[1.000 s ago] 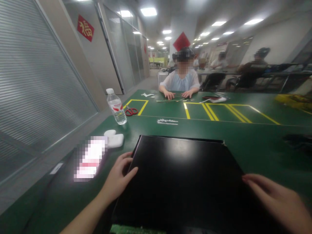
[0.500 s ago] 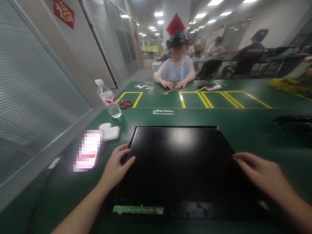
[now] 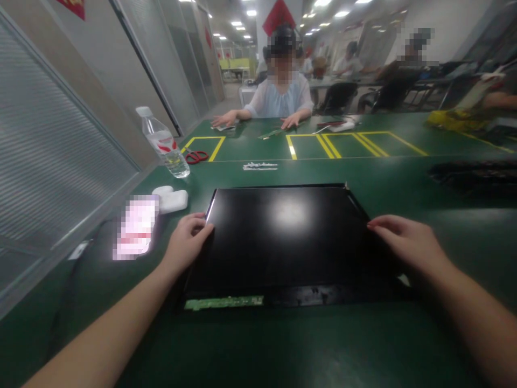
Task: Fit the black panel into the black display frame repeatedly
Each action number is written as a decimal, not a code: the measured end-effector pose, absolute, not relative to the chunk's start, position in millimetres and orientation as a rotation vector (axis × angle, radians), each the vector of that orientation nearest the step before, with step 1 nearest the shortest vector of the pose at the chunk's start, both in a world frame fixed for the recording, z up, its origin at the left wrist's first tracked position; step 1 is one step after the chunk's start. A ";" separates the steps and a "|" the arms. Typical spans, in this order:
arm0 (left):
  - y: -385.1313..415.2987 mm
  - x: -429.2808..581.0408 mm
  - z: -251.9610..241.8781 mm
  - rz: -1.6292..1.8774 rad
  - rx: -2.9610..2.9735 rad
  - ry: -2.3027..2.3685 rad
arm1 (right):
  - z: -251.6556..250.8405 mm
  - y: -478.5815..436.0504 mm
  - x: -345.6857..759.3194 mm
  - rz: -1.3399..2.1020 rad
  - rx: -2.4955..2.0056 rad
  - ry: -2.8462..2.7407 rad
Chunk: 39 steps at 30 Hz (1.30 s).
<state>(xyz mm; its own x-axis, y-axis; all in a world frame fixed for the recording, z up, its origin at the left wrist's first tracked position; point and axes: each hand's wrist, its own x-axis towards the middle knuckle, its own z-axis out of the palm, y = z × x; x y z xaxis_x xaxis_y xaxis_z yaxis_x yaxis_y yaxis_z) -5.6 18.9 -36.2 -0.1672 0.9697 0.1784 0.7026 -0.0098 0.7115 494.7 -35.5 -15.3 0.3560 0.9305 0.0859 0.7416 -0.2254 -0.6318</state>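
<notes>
A black flat display panel (image 3: 278, 248) lies before me on the green table, its screen side up and glossy. Along its near left edge runs a narrow green circuit board (image 3: 223, 303). My left hand (image 3: 189, 234) grips the panel's left edge, thumb on top and fingers at the side. On the opposite edge, my right hand (image 3: 399, 234) pinches the panel between thumb and fingertips. The undersides of both grips are hidden.
To the left lie a lit phone (image 3: 137, 226) and a white earphone case (image 3: 173, 201). Behind them stand a water bottle (image 3: 163, 143) and red scissors (image 3: 196, 157). White scraps (image 3: 260, 166) lie beyond the panel. Across the table sits a person (image 3: 280, 91) in a headset.
The panel and both my hands sit higher in view, partly because my view has tilted down and shifted. Across the table, the person's hands have spread apart, one reaching toward white scraps.
</notes>
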 end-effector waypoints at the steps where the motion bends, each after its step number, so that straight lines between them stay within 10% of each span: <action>1: 17.7 -7.2 -37.4 0.994 1.746 1.888 | -14.9 -36.0 493.7 0.414 -2.032 -1.458; 39: 18.9 -11.4 -38.6 0.967 1.825 1.864 | -22.3 -36.4 491.7 0.362 -1.964 -1.470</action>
<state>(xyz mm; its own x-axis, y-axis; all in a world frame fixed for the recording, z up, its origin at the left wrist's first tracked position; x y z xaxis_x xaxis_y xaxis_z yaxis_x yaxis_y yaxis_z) -11.4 18.9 -38.6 -0.1030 0.9732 0.2058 0.7288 -0.0670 0.6814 491.7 -36.4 -22.3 0.3330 0.9297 0.1573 0.7504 -0.1603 -0.6413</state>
